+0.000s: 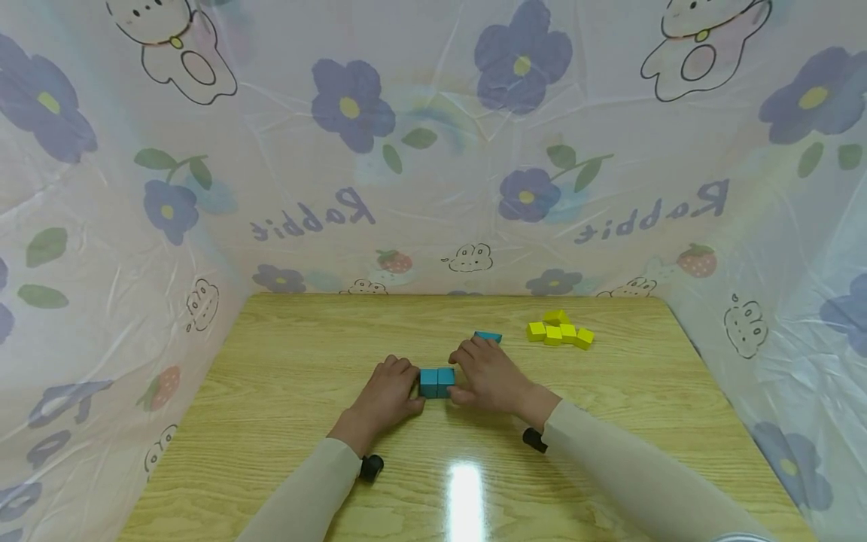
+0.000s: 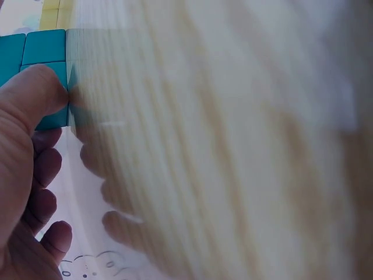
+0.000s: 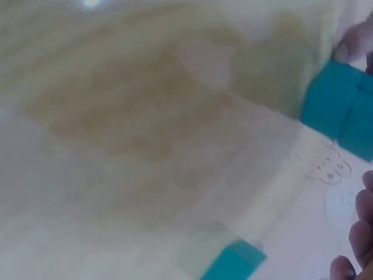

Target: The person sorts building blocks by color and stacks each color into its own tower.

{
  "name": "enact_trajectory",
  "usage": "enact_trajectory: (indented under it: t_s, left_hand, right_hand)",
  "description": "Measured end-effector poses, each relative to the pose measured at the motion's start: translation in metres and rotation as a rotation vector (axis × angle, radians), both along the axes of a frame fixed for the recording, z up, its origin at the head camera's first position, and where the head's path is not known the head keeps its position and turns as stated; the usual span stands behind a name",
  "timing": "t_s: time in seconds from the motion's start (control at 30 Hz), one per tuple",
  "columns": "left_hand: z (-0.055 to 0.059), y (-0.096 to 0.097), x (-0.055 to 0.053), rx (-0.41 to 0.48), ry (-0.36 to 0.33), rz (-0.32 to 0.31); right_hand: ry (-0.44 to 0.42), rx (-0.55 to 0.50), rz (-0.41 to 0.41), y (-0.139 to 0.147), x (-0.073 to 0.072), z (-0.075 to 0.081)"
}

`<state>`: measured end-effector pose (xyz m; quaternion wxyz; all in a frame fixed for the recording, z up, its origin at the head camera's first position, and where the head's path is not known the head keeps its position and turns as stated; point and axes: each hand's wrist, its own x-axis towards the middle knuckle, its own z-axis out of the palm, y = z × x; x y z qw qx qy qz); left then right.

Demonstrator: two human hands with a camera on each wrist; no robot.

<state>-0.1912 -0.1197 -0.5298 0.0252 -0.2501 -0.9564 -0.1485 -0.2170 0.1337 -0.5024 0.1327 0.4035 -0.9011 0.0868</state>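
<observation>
Two teal cubes (image 1: 436,382) stand side by side, touching, on the wooden table between the hands. My left hand (image 1: 389,391) holds the left cube (image 2: 55,114): its thumb (image 2: 44,87) presses the near face and curled fingers lie along the side. On the other side, my right hand (image 1: 491,376) is near the right cube, fingers loosely bent; the right wrist view shows a gap between these fingers (image 3: 361,233) and the cubes (image 3: 332,99). Beyond the right hand lies a teal triangular block (image 1: 489,336), partly hidden by it. How deep the cubes go cannot be seen.
Several yellow blocks (image 1: 553,333) sit in a group at the table's back right. A patterned cloth (image 1: 433,173) hangs round the back and sides of the table (image 1: 305,331). Black wrist devices (image 1: 371,468) show under both sleeves.
</observation>
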Motion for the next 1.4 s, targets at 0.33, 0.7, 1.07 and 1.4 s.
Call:
enact_trajectory:
  t_s: [0.33,0.7,1.07,1.4]
  left_hand:
    - [0.000,0.000,0.000,-0.007,-0.011,0.001]
    - [0.000,-0.001,0.000,-0.009,-0.019,-0.001]
    - [-0.004,-0.001,-0.001,-0.021,-0.001,0.000]
    - [-0.001,-0.001,0.000,-0.026,0.006,-0.004]
  right_hand:
    - [0.122,-0.039,-0.108,0.031,-0.036,0.030]
    - [0.220,0.165,-0.215,0.052,-0.047,0.004]
    - [0.175,0.330,-0.261,0.049,-0.049,-0.016]
    - [0.160,0.320,-0.257,0.047,-0.048,-0.018]
